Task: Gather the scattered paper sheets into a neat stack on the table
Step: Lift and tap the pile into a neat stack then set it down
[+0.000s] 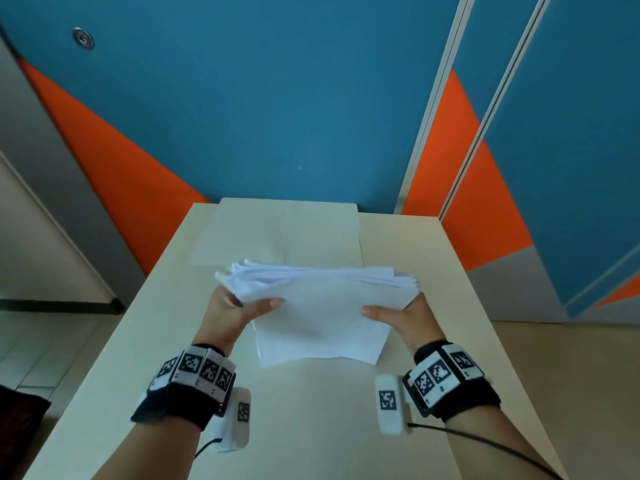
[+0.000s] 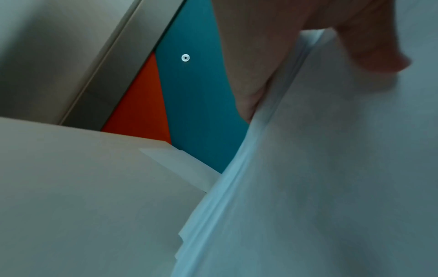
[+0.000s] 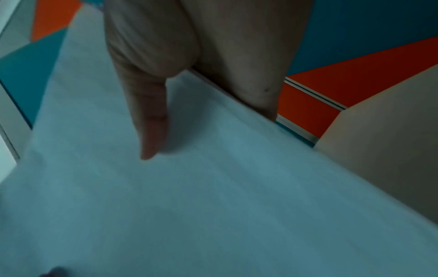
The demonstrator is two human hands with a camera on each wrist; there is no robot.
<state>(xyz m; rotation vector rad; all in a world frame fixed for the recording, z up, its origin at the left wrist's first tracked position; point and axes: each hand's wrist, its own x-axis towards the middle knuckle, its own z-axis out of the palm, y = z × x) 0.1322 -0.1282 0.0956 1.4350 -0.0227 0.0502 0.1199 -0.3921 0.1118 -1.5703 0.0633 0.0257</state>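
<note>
A thick bundle of white paper sheets (image 1: pixel 322 306) stands tilted on its lower edge on the beige table (image 1: pixel 311 427), its upper edges fanned and uneven. My left hand (image 1: pixel 242 306) grips the bundle's left side, thumb on the near face and fingers behind. My right hand (image 1: pixel 398 313) grips the right side the same way. In the left wrist view the sheet edges (image 2: pixel 237 187) run beside my thumb (image 2: pixel 369 46). The right wrist view shows my thumb (image 3: pixel 149 116) lying on the top sheet (image 3: pixel 213 187). One single sheet (image 1: pixel 242 233) lies flat on the table further back.
A raised beige panel (image 1: pixel 311 216) sits at the table's far end against a blue and orange wall (image 1: pixel 277 98). The table's left and right edges drop to the floor (image 1: pixel 34 358). Bare tabletop lies in front of the bundle.
</note>
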